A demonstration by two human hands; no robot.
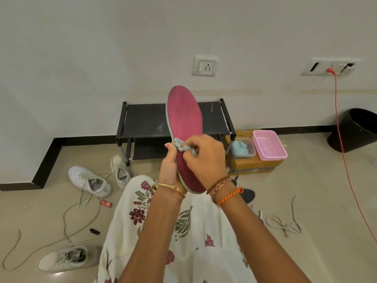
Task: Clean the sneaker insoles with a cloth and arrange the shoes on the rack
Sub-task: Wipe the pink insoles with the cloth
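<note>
A long magenta insole (184, 119) with a pale grey edge stands upright in front of me. My left hand (169, 168) grips its lower part from the left side. My right hand (204, 156) pinches a small pale blue cloth (181, 145) against the middle of the insole. Behind it stands a low black shoe rack (142, 121) against the wall, nothing on its top shelf. Three white sneakers lie on the floor at left: one (89, 180), one by the rack (120, 170), one near me (67, 258).
Loose laces (285, 223) trail over the floor on both sides. Right of the rack a cardboard box (255, 166) carries a clear tub with blue cloth (242, 149) and a pink basket (269, 145). A black bin (355, 129) and an orange cable (340, 129) stand at far right.
</note>
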